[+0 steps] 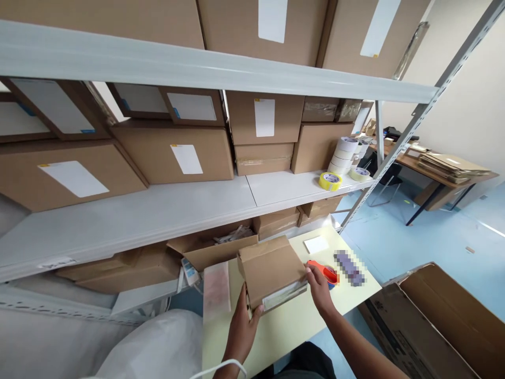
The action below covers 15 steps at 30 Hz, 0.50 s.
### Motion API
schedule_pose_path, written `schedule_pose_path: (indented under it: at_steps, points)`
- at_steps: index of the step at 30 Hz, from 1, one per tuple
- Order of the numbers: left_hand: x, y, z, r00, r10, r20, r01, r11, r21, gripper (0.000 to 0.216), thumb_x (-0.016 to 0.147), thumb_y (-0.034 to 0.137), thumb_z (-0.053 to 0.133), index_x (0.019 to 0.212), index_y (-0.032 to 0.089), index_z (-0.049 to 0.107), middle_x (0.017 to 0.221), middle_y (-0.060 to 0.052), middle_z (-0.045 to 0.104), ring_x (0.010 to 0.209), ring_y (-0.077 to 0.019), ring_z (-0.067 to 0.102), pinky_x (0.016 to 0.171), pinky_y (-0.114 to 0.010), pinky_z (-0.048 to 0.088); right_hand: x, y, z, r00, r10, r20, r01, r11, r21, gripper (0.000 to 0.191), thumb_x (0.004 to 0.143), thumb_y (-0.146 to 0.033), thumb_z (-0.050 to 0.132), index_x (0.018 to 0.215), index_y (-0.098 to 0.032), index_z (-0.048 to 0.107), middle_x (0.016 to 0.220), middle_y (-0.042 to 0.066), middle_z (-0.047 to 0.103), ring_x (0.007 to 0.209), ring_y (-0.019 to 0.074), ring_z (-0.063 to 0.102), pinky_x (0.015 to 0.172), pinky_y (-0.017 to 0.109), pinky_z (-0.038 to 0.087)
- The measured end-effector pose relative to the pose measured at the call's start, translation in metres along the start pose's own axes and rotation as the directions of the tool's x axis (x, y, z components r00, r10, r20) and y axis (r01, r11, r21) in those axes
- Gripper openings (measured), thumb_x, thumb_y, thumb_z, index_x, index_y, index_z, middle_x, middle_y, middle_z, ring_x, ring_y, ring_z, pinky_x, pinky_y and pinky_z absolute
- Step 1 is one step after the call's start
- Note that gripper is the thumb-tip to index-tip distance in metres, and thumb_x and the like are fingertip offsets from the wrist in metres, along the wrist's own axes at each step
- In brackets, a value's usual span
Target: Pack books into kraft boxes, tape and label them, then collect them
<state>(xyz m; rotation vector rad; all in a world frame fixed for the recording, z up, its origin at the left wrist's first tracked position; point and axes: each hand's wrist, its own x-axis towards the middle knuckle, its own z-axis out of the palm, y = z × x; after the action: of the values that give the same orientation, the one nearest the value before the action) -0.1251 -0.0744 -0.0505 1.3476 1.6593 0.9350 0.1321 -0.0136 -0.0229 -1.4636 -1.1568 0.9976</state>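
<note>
Head view. Item: cardboard box [270, 268]. It lay on the pale yellow desk [284, 326] between your hands, long axis roughly left to right. Your left hand [242, 323] held its near-left corner in a closed grip. Your right hand [319, 288] touched its right end, and whether that grip was closed could not be told. An orange tape dispenser [330, 273] sat just beyond.

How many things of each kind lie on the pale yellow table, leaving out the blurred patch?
Cardboard box: 1
Orange tape dispenser: 1
White card: 1
Flat plastic packet: 1
Total: 4
</note>
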Motion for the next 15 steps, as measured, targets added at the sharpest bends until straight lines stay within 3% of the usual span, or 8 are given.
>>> schedule_pose_path:
  at_steps: [2,4,8,12,15]
  points:
    - [-0.004,-0.018,0.008,0.997,-0.054,0.048,0.053,0.998,0.025,0.085,0.085,0.049,0.056,0.159,0.017,0.027,0.165,-0.015,0.037,0.148,-0.0267,0.043,0.120,-0.037,0.036,-0.005,0.021,-0.002,0.999,0.053,0.000,-0.053,0.998,-0.043,0.060,0.085,-0.071,0.058,0.108,-0.018,0.071,0.112,0.013,0.076,0.106,0.0311,0.070,0.093,0.041,0.055]
    - [-0.007,-0.038,0.015,0.975,-0.150,0.165,0.147,0.989,0.029,0.087,0.080,0.052,0.061,0.154,0.015,0.035,0.158,-0.018,0.048,0.145,-0.0294,0.047,0.118,-0.038,0.038,-0.012,0.048,-0.005,0.992,0.120,0.025,-0.116,0.984,-0.133,0.054,0.080,-0.067,0.063,0.102,-0.019,0.071,0.104,0.012,0.078,0.099,0.0317,0.072,0.089,0.042,0.056]
    - [-0.002,-0.063,0.018,0.912,-0.220,0.346,0.254,0.966,-0.054,0.091,0.074,0.067,0.061,0.145,0.012,0.047,0.146,-0.020,0.060,0.134,-0.0312,0.059,0.109,-0.036,0.048,-0.026,0.085,-0.011,0.983,0.179,0.032,-0.164,0.950,-0.265,0.040,0.077,-0.047,0.062,0.106,-0.021,0.070,0.107,0.010,0.078,0.101,0.0309,0.072,0.091,0.042,0.056]
    - [0.019,-0.060,0.004,0.904,-0.308,0.296,0.317,0.948,0.019,0.101,0.067,0.075,0.060,0.140,0.006,0.050,0.145,-0.027,0.058,0.139,-0.0348,0.054,0.114,-0.039,0.043,-0.024,0.091,-0.014,0.977,0.207,0.058,-0.181,0.937,-0.299,0.039,0.080,-0.044,0.057,0.109,-0.021,0.070,0.112,0.011,0.078,0.104,0.0297,0.073,0.092,0.040,0.056]
    - [0.037,-0.048,-0.006,0.899,-0.363,0.247,0.368,0.929,0.026,0.091,0.070,0.075,0.058,0.135,0.011,0.054,0.153,-0.025,0.052,0.143,-0.0350,0.050,0.110,-0.041,0.045,-0.009,0.084,-0.010,0.965,0.258,0.038,-0.234,0.922,-0.309,0.046,0.084,-0.045,0.054,0.118,-0.017,0.068,0.124,0.014,0.073,0.108,0.0287,0.073,0.094,0.037,0.056]
